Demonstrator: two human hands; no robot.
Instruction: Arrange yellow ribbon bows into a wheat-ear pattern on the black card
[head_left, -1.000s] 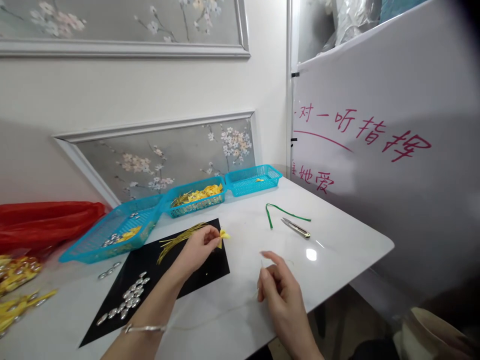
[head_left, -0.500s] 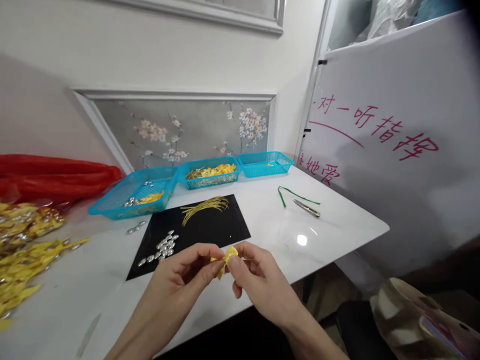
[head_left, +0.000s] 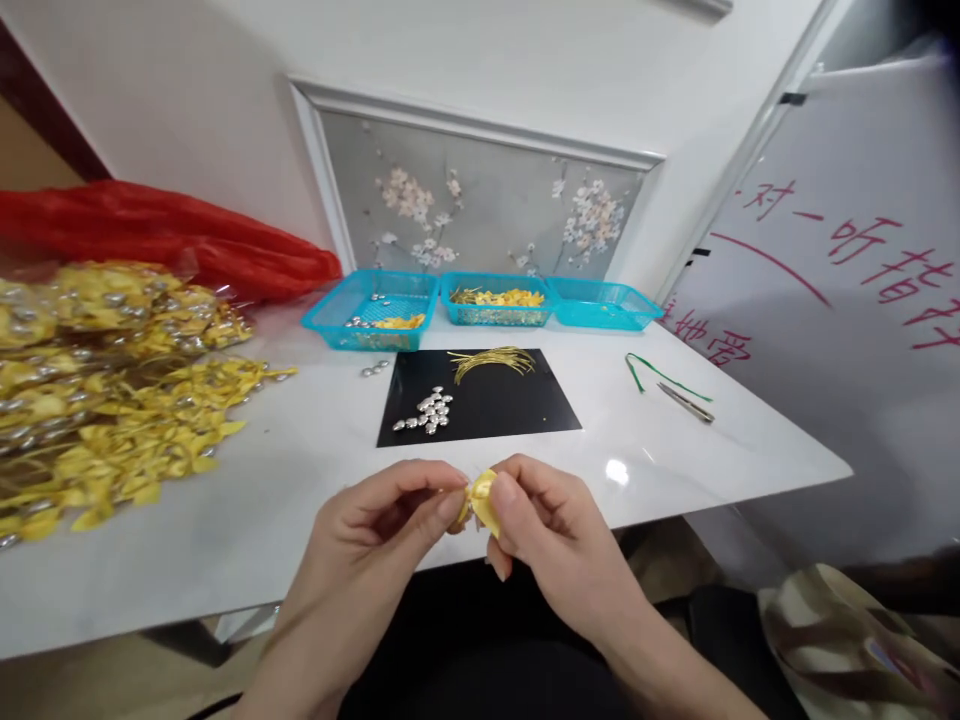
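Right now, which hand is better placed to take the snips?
Probably the right hand: the snips lie to its right on the white table, farther from the left hand. Both hands hold the yellow piece, though, so neither is free.

Yellow piece (head_left: 486, 502): was small, bright yellow and thin, with a smooth surface; its full outline was hidden by the fingers.
Right portion: formed a broad, curved, petal-like flap, pinched under the thumb of the right grip (head_left: 559, 525).
Left portion: was narrower, gathered toward the middle, and held between the thumb and forefinger of the left grip (head_left: 379, 530).
Pose: was suspended between both grips, the flap tilted, its lower end pointing downward.
Location: was raised clear of the table (head_left: 315, 520), near its front edge.
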